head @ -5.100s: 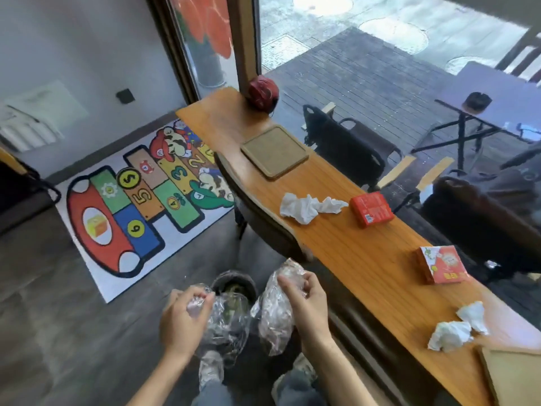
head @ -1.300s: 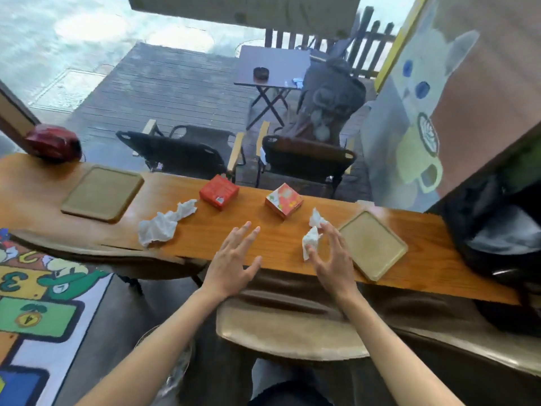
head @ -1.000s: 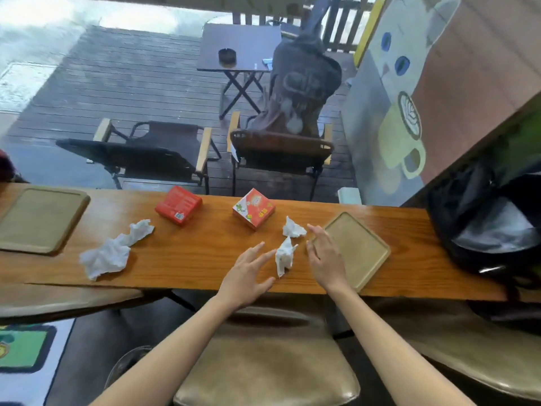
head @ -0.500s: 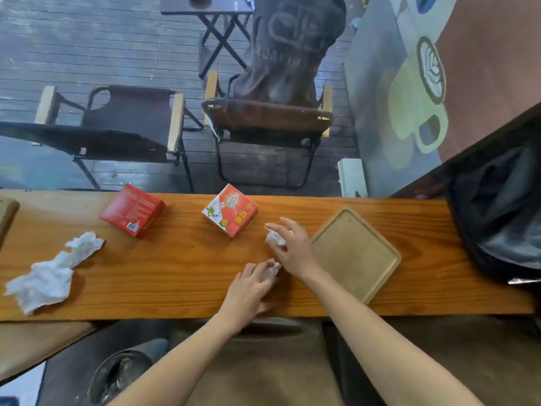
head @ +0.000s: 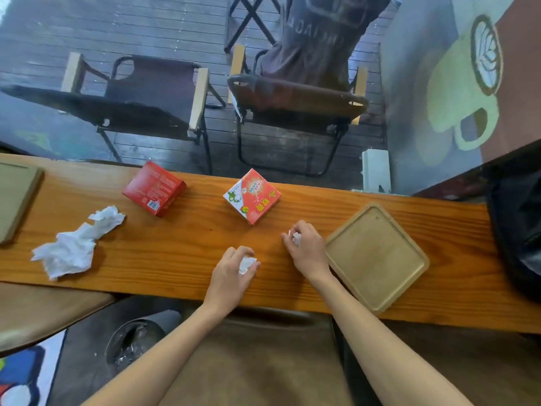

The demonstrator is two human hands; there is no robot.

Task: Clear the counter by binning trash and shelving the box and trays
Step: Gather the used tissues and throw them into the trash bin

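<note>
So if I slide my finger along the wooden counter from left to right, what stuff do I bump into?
Big crumpled white tissue → plain red box → left hand gripping a small tissue wad → right hand gripping another → square wooden tray.

Counter (head: pixel 181 253) holding two boxes (head: pixel 154 188) centre, tissue (head: pixel 76 244) left, tray (head: pixel 376 254) right

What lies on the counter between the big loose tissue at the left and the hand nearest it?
Nothing: in the head view, only bare counter separates the loose tissue from the left hand, which grips a small tissue wad.
</note>
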